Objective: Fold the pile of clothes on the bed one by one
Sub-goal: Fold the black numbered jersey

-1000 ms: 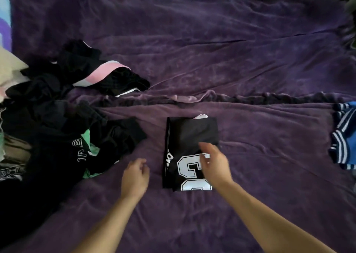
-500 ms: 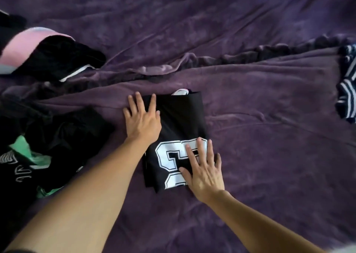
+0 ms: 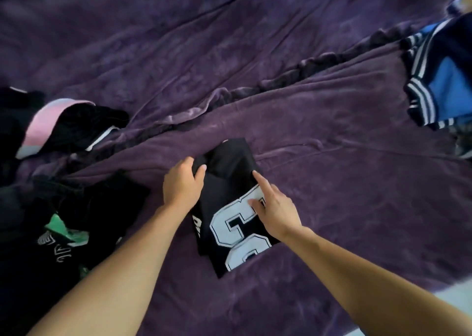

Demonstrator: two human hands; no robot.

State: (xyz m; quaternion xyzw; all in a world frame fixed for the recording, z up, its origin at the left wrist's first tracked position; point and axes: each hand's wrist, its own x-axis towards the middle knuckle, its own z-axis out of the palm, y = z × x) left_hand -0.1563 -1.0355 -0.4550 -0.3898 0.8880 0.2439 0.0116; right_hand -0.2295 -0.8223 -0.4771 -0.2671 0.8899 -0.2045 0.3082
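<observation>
The black jersey [image 3: 224,187] with large white numerals lies folded into a narrow rectangle on the purple bed [image 3: 332,182], slightly skewed, with its far end beginning to bunch. The left hand [image 3: 181,186] grips the jersey's far left corner, fingers curled under the edge and thumb pressed on top. The right hand [image 3: 277,209] rests on the jersey's right side with the forefinger stretched along the edge and the thumb flat on a numeral; its other fingers are hidden, so I cannot tell whether they tuck beneath the cloth. Just left of the jersey sprawls the unfolded pile [image 3: 63,208] of dark clothes, with a pink-and-black piece [image 3: 51,123] beyond it; well off to the jersey's right sits a blue striped garment [image 3: 439,80]. Judging by the grip, the person seems about to fold the jersey once more or to lift it away. The main risk is that the layers slide apart: the fabric looks slick, only one corner is truly held, and a lift from there could let the near end droop and open. A crease at the bunched far corner could also be pressed in if the fold goes over unsmoothed. Dragging the jersey leftward could tangle it with the pile.
</observation>
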